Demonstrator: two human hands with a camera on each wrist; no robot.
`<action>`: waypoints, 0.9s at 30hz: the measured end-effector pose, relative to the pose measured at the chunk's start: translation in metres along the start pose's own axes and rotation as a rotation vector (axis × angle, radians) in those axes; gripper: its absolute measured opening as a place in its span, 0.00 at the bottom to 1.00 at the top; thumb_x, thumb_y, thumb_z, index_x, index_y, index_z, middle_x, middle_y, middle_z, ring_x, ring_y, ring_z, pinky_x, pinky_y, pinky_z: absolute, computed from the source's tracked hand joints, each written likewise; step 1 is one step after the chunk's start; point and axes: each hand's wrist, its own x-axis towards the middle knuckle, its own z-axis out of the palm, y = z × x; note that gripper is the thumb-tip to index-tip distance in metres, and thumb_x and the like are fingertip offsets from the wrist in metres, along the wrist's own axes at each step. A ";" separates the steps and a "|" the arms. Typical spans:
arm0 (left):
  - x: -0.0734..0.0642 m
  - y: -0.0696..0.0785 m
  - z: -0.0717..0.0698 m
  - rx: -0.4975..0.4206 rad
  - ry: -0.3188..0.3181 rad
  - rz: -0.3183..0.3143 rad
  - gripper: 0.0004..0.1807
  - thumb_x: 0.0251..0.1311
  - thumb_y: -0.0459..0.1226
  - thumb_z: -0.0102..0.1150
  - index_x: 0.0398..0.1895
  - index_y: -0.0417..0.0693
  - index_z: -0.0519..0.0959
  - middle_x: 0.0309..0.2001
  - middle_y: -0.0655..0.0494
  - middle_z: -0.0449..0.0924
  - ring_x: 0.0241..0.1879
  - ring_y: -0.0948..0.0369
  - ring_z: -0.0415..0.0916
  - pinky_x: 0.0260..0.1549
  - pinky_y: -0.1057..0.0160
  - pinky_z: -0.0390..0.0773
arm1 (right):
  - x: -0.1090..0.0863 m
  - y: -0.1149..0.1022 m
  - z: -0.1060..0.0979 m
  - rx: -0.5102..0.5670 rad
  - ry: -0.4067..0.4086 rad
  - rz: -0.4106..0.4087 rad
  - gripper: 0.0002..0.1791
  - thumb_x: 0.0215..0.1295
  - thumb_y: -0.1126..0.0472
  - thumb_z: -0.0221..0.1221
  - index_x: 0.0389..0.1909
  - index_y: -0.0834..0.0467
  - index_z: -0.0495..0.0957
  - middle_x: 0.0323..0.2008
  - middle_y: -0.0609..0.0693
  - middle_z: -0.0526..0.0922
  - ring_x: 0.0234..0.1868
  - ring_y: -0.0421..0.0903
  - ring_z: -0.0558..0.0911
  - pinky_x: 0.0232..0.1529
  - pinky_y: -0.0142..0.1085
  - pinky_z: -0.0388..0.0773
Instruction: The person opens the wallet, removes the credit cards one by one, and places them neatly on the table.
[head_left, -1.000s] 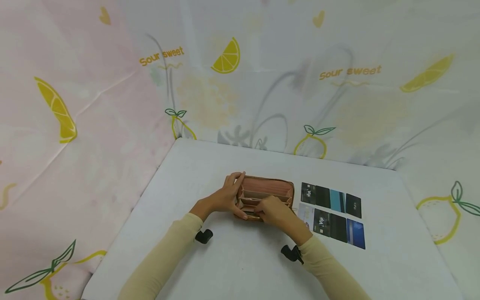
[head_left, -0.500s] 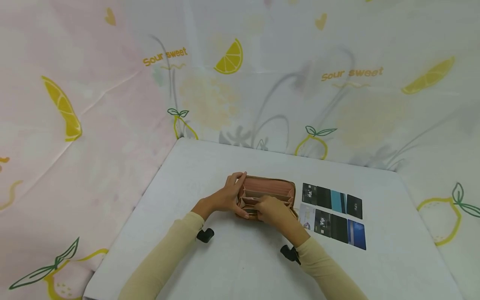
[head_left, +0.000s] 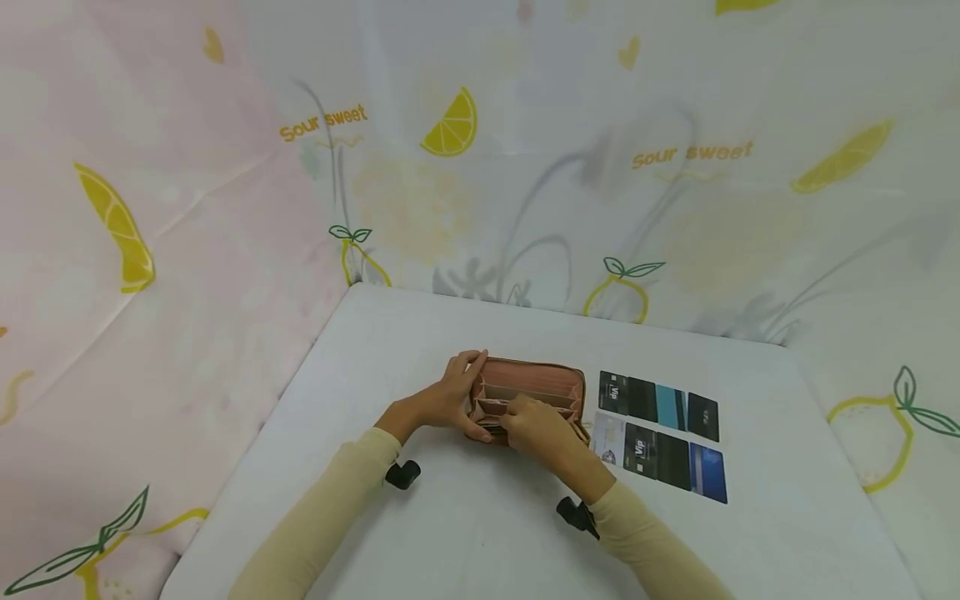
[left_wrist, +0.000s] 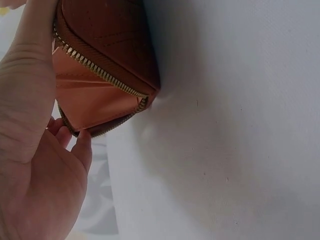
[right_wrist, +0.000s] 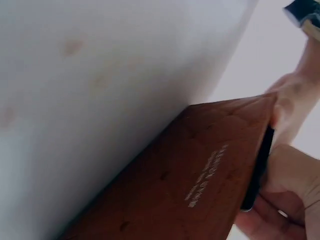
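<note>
An unzipped brown zip-around wallet [head_left: 532, 377] stands on the white table, its pink-brown divided inside facing up. My left hand [head_left: 444, 402] holds its left end, fingers at the far corner and thumb at the near edge. In the left wrist view the gold zip teeth [left_wrist: 95, 65] spread apart beside that hand. The fingers of my right hand [head_left: 546, 432] are bent over the wallet's near compartments. Seen from the right wrist, a dark card [right_wrist: 259, 170] sticks up past the wallet's edge, pinched by my right thumb and fingers. The card's lower part is hidden inside the wallet.
Right of the wallet, several cards lie in two rows: a black Vip card [head_left: 613, 392], a light blue card [head_left: 670, 407], a pale card [head_left: 608, 435] and a blue card [head_left: 708, 472] among them. Lemon-printed cloth [head_left: 465, 208] rises behind the white table [head_left: 420, 325].
My right hand has shifted slightly left along the wallet's near side. The left hand keeps its hold, and the laid-out cards stay in place. The head view has tilted a little.
</note>
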 end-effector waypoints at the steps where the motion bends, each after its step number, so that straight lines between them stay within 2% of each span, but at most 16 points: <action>1: 0.000 0.000 0.001 -0.002 -0.002 0.001 0.79 0.33 0.66 0.75 0.78 0.40 0.34 0.73 0.49 0.38 0.70 0.52 0.38 0.65 0.50 0.59 | -0.001 -0.002 -0.001 0.005 -0.003 0.015 0.05 0.50 0.67 0.72 0.23 0.58 0.84 0.23 0.48 0.78 0.26 0.42 0.78 0.26 0.30 0.76; 5: 0.000 0.001 0.000 0.005 -0.008 -0.002 0.78 0.36 0.65 0.74 0.77 0.39 0.33 0.73 0.49 0.37 0.70 0.52 0.37 0.64 0.51 0.60 | -0.001 -0.004 0.002 0.025 0.011 0.077 0.07 0.48 0.69 0.71 0.23 0.57 0.82 0.26 0.48 0.78 0.28 0.43 0.78 0.27 0.31 0.76; 9: 0.000 0.002 -0.003 0.016 -0.005 -0.006 0.77 0.37 0.62 0.76 0.77 0.38 0.34 0.73 0.48 0.36 0.70 0.51 0.38 0.64 0.50 0.61 | 0.004 -0.004 0.007 -0.013 0.004 0.047 0.06 0.53 0.65 0.71 0.24 0.55 0.83 0.24 0.46 0.77 0.28 0.42 0.77 0.28 0.30 0.76; 12: 0.000 0.001 -0.002 0.015 -0.006 -0.012 0.77 0.36 0.62 0.76 0.77 0.40 0.33 0.74 0.48 0.36 0.71 0.51 0.37 0.65 0.50 0.59 | 0.005 -0.002 0.008 0.003 -0.009 0.050 0.05 0.55 0.62 0.71 0.23 0.54 0.84 0.22 0.45 0.76 0.26 0.41 0.77 0.26 0.31 0.76; 16: 0.000 -0.002 0.000 0.017 -0.009 -0.001 0.78 0.34 0.64 0.75 0.77 0.40 0.33 0.73 0.48 0.38 0.70 0.51 0.39 0.65 0.50 0.59 | 0.003 0.000 0.003 0.102 0.005 0.081 0.05 0.56 0.63 0.70 0.24 0.55 0.85 0.21 0.45 0.75 0.23 0.40 0.77 0.23 0.30 0.74; 22: 0.001 -0.004 0.001 0.014 0.002 0.034 0.80 0.32 0.64 0.77 0.77 0.41 0.31 0.69 0.48 0.43 0.65 0.52 0.45 0.64 0.52 0.60 | 0.001 0.005 -0.024 0.284 0.141 0.152 0.04 0.52 0.68 0.72 0.28 0.57 0.86 0.25 0.45 0.82 0.26 0.39 0.80 0.27 0.31 0.76; 27: 0.002 -0.003 0.002 0.021 0.004 0.028 0.80 0.32 0.63 0.78 0.77 0.39 0.34 0.71 0.48 0.40 0.66 0.52 0.44 0.64 0.52 0.60 | -0.009 0.012 -0.031 0.365 0.171 0.193 0.05 0.52 0.66 0.73 0.29 0.57 0.87 0.26 0.45 0.84 0.26 0.38 0.80 0.28 0.31 0.76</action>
